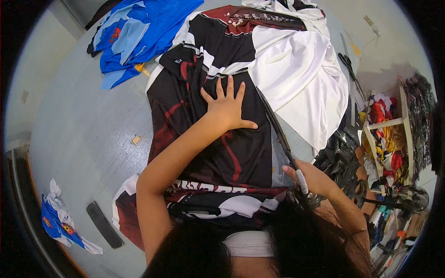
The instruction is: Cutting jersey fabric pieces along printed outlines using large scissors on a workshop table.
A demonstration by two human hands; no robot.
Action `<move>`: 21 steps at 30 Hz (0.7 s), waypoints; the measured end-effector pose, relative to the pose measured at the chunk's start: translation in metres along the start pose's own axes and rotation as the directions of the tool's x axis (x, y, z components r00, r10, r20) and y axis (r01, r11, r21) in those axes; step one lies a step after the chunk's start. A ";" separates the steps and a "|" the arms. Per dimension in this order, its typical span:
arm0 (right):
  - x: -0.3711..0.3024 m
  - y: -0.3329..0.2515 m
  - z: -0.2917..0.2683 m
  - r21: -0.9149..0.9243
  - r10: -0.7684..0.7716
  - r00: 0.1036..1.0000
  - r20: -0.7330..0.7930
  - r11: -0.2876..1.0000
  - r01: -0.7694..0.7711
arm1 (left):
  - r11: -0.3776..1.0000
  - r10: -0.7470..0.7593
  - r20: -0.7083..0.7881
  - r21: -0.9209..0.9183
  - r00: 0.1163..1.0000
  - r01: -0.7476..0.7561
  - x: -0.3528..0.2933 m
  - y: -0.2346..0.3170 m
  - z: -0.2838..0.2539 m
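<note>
Dark hair [194, 252] hangs at the lower edge, nearest the lens, on either side of my white top [249, 244]. Bunched cloth [197, 215] lies just beyond, with white block lettering partly lost in its folds. My right grip [315, 178] is closed around the pale handle of long scissors [277, 127], whose dark blades point away from me along the right edge of a black printed panel [252, 157]; I cannot tell whether the blades are parted. That panel, streaked with dark red, lies on the grey table [92, 157] in front of me, and my left grip [225, 111] is spread wide on it, palm down, holding nothing.

To the left, a blue-and-white scrap [65, 222] with red and yellow printing too small to read lies near a dark flat bar [104, 224]; a small tan piece [136, 140] sits farther up. White cloth [299, 78] drapes just beyond the blades, on the right. Farther off, a dark red section [259, 21] carries small, pale characters, unclear at this range, and a blue garment [139, 41] bearing a red emblem lies at the far left. At the right, shelving [387, 124] holds piles of coloured fabric.
</note>
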State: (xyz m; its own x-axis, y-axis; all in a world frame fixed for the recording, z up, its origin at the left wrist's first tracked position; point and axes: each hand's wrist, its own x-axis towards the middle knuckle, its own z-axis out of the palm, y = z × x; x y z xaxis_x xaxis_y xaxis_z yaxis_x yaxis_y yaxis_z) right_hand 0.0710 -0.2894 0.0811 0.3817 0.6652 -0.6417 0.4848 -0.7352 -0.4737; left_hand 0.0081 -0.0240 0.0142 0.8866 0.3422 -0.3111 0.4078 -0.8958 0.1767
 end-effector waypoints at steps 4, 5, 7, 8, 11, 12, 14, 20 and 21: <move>0.002 0.001 -0.002 -0.081 0.017 0.999 0.028 0.997 -0.014 | 1.000 -0.004 0.007 -0.020 1.000 0.004 -0.001 0.000 -0.001; 0.003 0.000 -0.003 -0.132 0.065 0.997 0.042 0.990 -0.059 | 1.000 -0.004 0.007 -0.011 1.000 0.004 -0.001 0.001 -0.001; 0.005 -0.002 -0.006 -0.071 0.047 0.995 0.083 0.997 -0.041 | 1.000 -0.002 0.006 0.009 1.000 0.002 -0.001 0.001 -0.002; 0.005 -0.004 -0.007 -0.061 0.054 0.995 0.088 0.997 -0.049 | 1.000 -0.002 0.010 0.007 1.000 0.002 -0.001 0.001 -0.002; 0.008 -0.009 -0.007 -0.074 -0.019 1.000 0.003 0.997 0.019 | 1.000 -0.004 0.012 0.003 1.000 0.004 -0.001 0.001 -0.002; 0.009 -0.009 -0.007 -0.038 -0.011 1.000 0.016 0.999 0.011 | 1.000 -0.006 0.009 -0.001 1.000 0.006 -0.001 0.001 -0.002; 0.011 -0.007 -0.007 -0.061 0.052 0.998 0.033 0.997 -0.050 | 1.000 -0.009 0.007 -0.006 1.000 0.009 -0.002 0.001 -0.002; 0.019 0.003 0.005 -0.063 -0.054 0.997 -0.059 0.997 0.050 | 1.000 -0.005 0.009 -0.013 1.000 0.005 -0.002 0.001 -0.002; 0.020 0.004 0.006 -0.082 -0.038 0.998 -0.054 0.996 0.034 | 1.000 -0.006 0.011 -0.014 1.000 0.006 -0.002 0.001 -0.002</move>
State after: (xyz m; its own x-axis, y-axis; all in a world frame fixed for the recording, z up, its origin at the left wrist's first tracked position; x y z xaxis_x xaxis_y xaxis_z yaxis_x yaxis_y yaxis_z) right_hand 0.0754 -0.2799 0.0631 0.4051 0.6990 -0.5894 0.5601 -0.6992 -0.4443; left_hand 0.0072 -0.0253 0.0172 0.8817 0.3448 -0.3220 0.4165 -0.8895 0.1880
